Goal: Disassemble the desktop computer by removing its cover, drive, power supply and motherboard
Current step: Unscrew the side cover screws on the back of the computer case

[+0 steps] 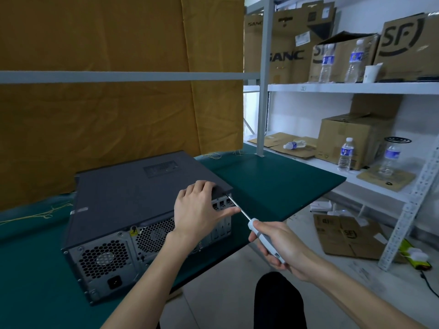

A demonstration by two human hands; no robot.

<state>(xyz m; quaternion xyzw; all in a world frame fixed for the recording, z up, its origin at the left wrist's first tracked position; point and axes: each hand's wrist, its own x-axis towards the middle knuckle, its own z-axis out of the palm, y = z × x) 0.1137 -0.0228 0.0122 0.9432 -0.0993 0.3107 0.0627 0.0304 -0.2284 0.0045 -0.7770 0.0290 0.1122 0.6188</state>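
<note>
Both hands are at the rear panel of the desktop computer [133, 203], which lies flat on the green table [273, 181] with its dark cover [133, 186] on. Nearest, the right hand [282, 248] is wrapped round the white handle of a screwdriver [259, 233], whose thin shaft runs up to the computer's top rear corner, the tip at the edge of the cover. Just beside it, the left hand [202, 210] rests on that same corner, fingers curled over the cover's edge, thumb stretched out along the shaft. Left of the hands, the computer's rear shows honeycomb vents and a power socket. Behind the computer hangs a mustard cloth [107, 91]. To the computer's right stands white shelving [356, 87] with cardboard boxes [356, 136] and water bottles [345, 154].
</note>
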